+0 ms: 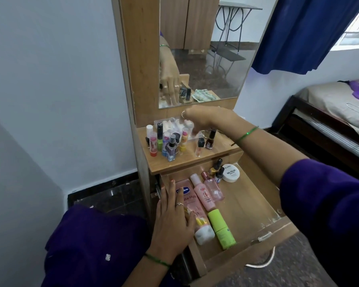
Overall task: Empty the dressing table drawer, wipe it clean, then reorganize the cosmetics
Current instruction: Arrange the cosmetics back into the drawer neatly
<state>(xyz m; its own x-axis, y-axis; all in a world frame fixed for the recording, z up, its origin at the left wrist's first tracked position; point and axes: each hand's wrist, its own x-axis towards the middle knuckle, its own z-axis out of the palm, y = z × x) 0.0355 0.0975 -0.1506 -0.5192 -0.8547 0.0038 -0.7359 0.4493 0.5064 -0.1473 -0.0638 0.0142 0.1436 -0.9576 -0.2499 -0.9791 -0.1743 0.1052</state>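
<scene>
The wooden drawer point(255, 204) is pulled out below the dressing table top point(187, 160). Inside lie a pink lotion tube point(195, 212), a pink bottle point(203, 193), a clear pink spray bottle point(214, 188), a green bottle point(221, 228), a white nail polish remover jar point(230, 172) and two nail polish bottles point(217, 169). My left hand point(172, 220) rests flat on the drawer's left edge and the lotion tube. My right hand point(203, 119) reaches over the table top above a clear plastic box point(174, 126), fingers blurred. Several lip balms and small bottles point(164, 141) stand there.
A mirror point(201, 50) rises behind the table top and reflects my hand and a folded cloth. A white wall is to the left, a blue curtain point(307, 34) and a bed point(336, 112) to the right. My purple-clad knee point(91, 245) is beside the drawer.
</scene>
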